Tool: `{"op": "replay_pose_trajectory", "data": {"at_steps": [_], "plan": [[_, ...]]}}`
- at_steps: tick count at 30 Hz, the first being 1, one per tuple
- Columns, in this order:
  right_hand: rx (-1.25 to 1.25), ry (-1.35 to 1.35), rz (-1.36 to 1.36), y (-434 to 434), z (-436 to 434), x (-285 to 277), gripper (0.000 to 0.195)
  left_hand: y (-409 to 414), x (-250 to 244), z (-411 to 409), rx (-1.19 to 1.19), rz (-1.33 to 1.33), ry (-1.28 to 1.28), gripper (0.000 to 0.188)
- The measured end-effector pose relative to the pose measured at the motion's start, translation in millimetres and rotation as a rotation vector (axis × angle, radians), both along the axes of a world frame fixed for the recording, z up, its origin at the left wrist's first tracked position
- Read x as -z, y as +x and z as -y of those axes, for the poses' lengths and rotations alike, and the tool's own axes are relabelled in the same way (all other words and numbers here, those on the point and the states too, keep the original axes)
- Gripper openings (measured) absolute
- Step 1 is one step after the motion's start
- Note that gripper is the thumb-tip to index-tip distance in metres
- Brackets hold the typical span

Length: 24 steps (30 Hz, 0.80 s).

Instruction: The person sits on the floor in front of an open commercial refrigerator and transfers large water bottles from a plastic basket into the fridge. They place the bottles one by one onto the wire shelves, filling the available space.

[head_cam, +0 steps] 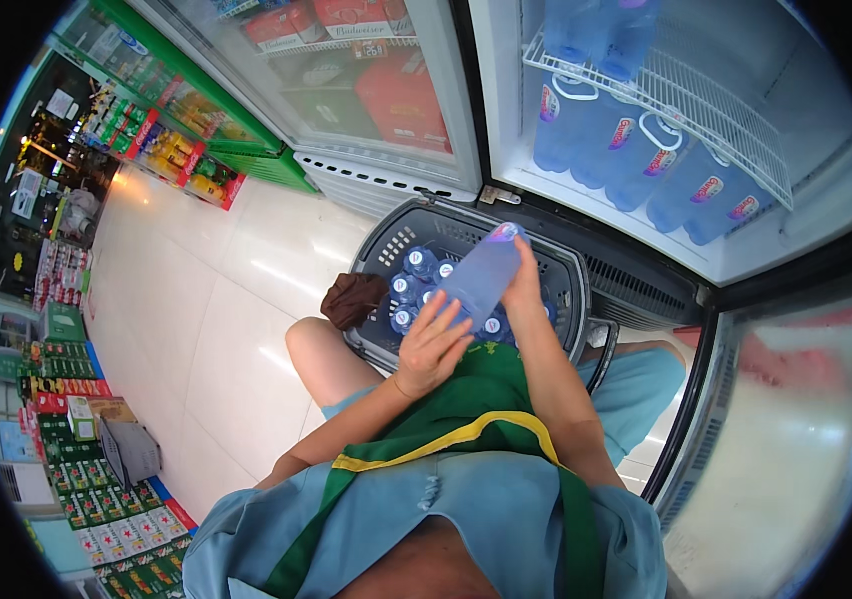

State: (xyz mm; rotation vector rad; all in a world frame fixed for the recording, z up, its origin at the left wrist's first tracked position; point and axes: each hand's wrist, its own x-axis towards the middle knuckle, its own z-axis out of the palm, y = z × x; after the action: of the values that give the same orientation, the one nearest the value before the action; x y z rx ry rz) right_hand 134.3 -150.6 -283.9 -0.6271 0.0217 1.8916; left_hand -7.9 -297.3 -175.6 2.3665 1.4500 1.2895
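Note:
A blue-tinted plastic water bottle (480, 278) is tilted above a dark grey plastic shopping basket (463, 224). My right hand (522, 281) grips its far right side, near the labelled end. Against the bottle's near end lie the spread fingers of my left hand (430, 348), which hide part of it. Several upright bottles with white caps (417, 260) stand in the basket below, partly covered by the held bottle and my hands. A brown cloth (353, 299) is draped over the basket's left rim.
Ahead right, an open refrigerator (501, 97) holds large handled water bottles (624, 150) under a white wire shelf (666, 86), with more bottles on it. Its glass door (763, 419) stands open at my right. Drink cartons (107, 487) line the left; pale floor tiles (224, 329) lie between.

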Motion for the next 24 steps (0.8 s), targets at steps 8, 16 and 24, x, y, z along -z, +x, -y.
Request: {"op": "replay_pose_trajectory", "data": {"at_steps": [8, 16, 24], "plan": [[0.102, 0.229, 0.025, 56, 10, -53, 0.047, 23, -10, -9, 0.289, 1.093, -1.067, 0.054], [0.147, 0.615, 0.239, 78, 28, -137, 0.074, 45, -29, -39, 0.677, 1.042, -1.482, 0.072], [-0.111, 0.756, 0.724, 113, 40, -181, 0.083, 73, -80, -77, 0.565, 0.896, -1.091, 0.064]]}}
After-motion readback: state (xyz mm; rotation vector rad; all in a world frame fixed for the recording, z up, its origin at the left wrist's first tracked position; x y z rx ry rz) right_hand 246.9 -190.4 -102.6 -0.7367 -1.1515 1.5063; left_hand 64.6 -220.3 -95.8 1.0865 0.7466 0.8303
